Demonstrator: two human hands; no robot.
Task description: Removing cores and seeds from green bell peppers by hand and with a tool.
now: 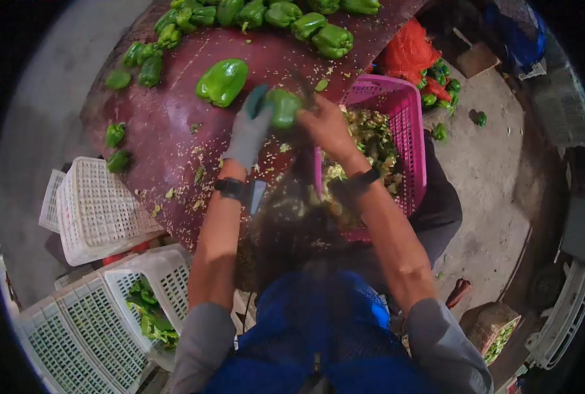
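My left hand, in a grey glove with dark green fingertips, grips a green bell pepper above the dark red tabletop. Bare, my right hand has curled fingers at the pepper's right side. Motion blur hides whether it grips the pepper or something else. A larger green bell pepper lies just beyond my left hand. Beside my left wrist is a grey wedge-shaped object, perhaps a knife blade. Under my right forearm stands a pink plastic basket holding pepper scraps.
Several peppers line the table's far side; seeds litter its surface. White plastic crates stand at left, one below holding green peppers. A red mesh sack and loose peppers lie on the floor at right.
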